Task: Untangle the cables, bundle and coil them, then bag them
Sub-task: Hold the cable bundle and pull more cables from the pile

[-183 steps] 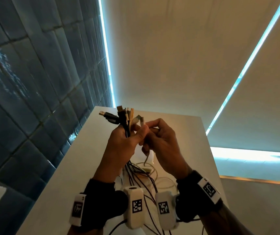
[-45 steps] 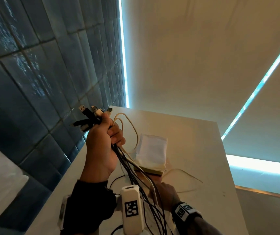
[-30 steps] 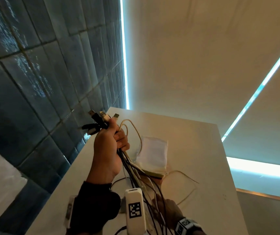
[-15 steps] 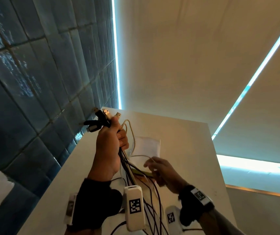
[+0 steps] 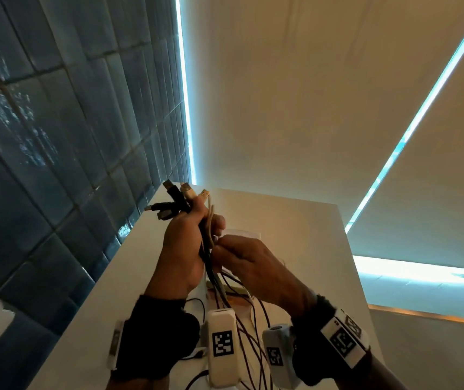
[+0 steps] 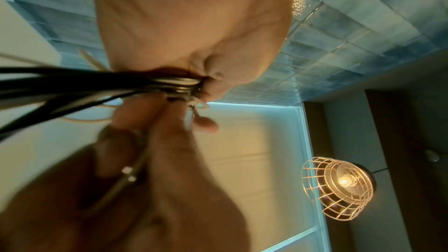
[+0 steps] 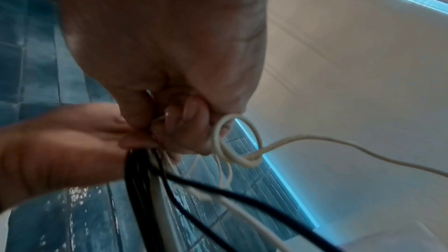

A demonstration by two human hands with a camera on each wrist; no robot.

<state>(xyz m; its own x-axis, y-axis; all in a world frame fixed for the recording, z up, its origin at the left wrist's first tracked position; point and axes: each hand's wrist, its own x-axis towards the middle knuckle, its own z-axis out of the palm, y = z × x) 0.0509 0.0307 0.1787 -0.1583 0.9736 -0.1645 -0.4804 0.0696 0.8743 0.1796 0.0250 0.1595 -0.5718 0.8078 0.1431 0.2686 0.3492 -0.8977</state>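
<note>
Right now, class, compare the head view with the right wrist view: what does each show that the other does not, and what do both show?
Only the head view shows the USB plug ends fanned above the left hand, the white table and the tagged wrist cameras. Only the right wrist view shows the small loop in a white cable beside the right hand. Both show the two hands meeting on the bundle of black and white cables and the blue tiled wall.

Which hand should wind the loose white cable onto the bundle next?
Probably the right hand: it already pinches the white cable, while the left hand is occupied gripping the cable bundle upright.
</note>
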